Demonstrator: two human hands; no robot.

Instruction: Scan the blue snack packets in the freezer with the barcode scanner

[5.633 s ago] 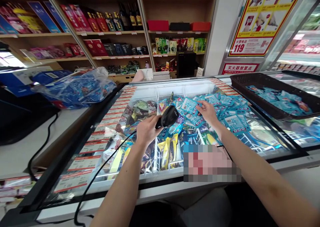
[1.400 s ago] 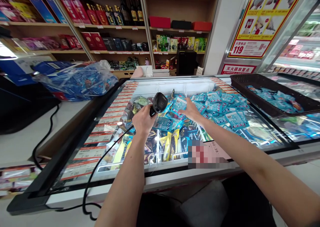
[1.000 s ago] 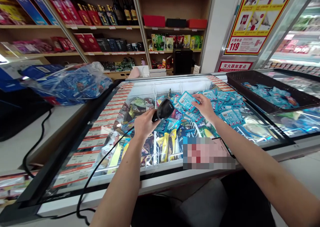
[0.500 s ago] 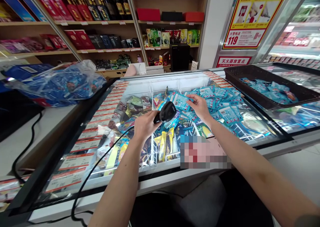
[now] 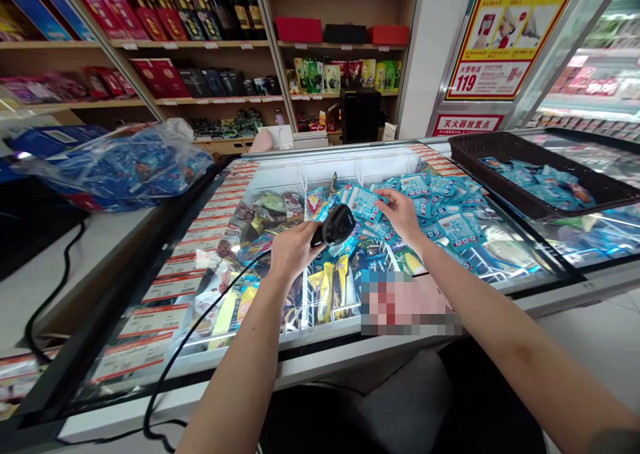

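My left hand point(image 5: 293, 251) is closed around the handle of a black corded barcode scanner point(image 5: 338, 225), whose head points away from me over the freezer. Between the thumb and fingers of my right hand point(image 5: 399, 215) is the edge of a blue snack packet point(image 5: 364, 204) with a pale printed label. The scanner head is just in front of that packet, apart from it as far as I can see. A heap of similar blue packets point(image 5: 457, 226) lies on the freezer's glass top to the right of my right hand.
Under the glass of the chest freezer point(image 5: 310, 361) are wire baskets with yellow ice-cream packs point(image 5: 327, 287). A dark tray point(image 5: 530, 204) of blue packets stands at right. At left lies a clear plastic bag point(image 5: 150, 164) of blue packs. The scanner's cord point(image 5: 193, 331) runs down the left side.
Almost nothing differs. The scanner and the held packet have shifted very slightly right in the picture; both hands keep their grips.
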